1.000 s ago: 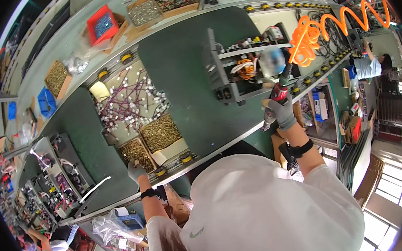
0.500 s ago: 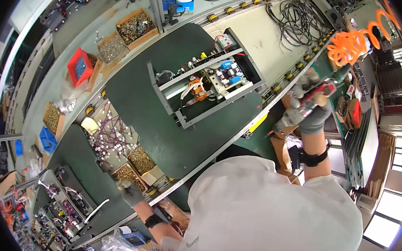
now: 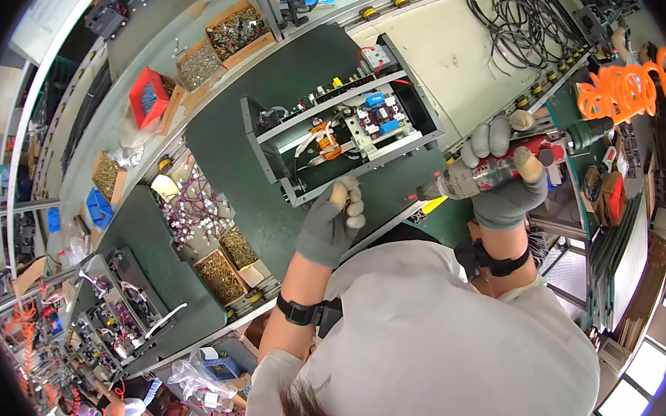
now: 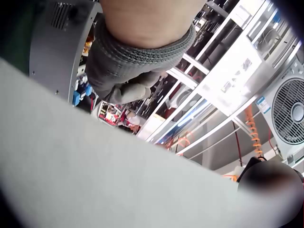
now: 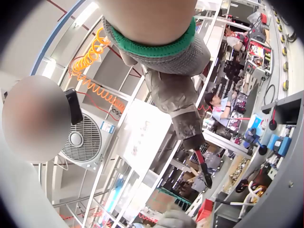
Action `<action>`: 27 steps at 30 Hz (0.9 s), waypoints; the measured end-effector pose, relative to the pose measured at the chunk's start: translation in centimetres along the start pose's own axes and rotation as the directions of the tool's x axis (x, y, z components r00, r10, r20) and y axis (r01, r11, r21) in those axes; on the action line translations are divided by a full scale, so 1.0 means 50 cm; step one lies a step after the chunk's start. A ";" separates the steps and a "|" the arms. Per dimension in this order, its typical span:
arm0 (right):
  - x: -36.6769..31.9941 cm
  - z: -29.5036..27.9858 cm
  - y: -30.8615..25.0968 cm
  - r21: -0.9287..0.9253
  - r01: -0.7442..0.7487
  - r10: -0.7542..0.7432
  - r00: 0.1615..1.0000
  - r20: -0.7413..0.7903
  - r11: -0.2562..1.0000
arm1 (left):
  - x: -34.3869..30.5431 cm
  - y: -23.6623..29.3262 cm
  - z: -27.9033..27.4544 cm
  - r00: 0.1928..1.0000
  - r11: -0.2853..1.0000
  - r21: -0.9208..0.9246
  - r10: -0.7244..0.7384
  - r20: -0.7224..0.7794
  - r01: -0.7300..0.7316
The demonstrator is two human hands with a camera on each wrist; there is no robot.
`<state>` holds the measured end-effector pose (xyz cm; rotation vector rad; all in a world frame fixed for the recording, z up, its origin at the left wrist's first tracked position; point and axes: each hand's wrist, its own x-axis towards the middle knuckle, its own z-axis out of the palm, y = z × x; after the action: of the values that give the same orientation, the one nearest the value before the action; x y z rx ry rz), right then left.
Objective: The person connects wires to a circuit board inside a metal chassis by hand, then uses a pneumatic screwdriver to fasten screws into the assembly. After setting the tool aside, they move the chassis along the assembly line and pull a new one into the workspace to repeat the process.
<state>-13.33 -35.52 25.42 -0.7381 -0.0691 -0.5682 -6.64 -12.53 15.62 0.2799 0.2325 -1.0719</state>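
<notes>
Grey metal forms the electronics chassis (image 3: 384,159) on the green work mat (image 3: 233,181), its long axis running from near left to far right. The gloved left hand (image 3: 330,225) is the nearer one, just beside the chassis's near edge, its fingers curled; whether anything sits between them I cannot tell. The gloved right hand (image 3: 511,197) lies farther right, clamped around the red-and-grey power screwdriver (image 3: 464,181). The tool is roughly parallel to that edge, its bit (image 3: 410,198) pointing left and slightly near, on the chassis's near side, right of the left hand.
</notes>
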 end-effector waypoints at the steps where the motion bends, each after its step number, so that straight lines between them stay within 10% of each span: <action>1: 0.006 -0.001 0.002 0.062 0.017 -0.020 0.999 0.035 0.998 | 0.010 -0.004 0.004 1.000 1.000 0.005 0.003 -0.007 -0.003; 7: 0.037 -0.005 0.021 0.024 0.083 -0.085 0.991 0.107 0.996 | 0.049 -0.037 0.022 0.956 0.974 0.206 0.143 -0.258 -0.090; 27: 0.061 -0.007 0.085 0.003 -0.068 0.067 0.988 0.138 0.998 | 0.065 -0.045 0.009 0.898 0.959 0.137 0.282 -0.339 -0.249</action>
<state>-8.61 -34.63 23.30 -0.7689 -0.1737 -0.4518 -7.11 -16.40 14.75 0.5732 0.4576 -0.7544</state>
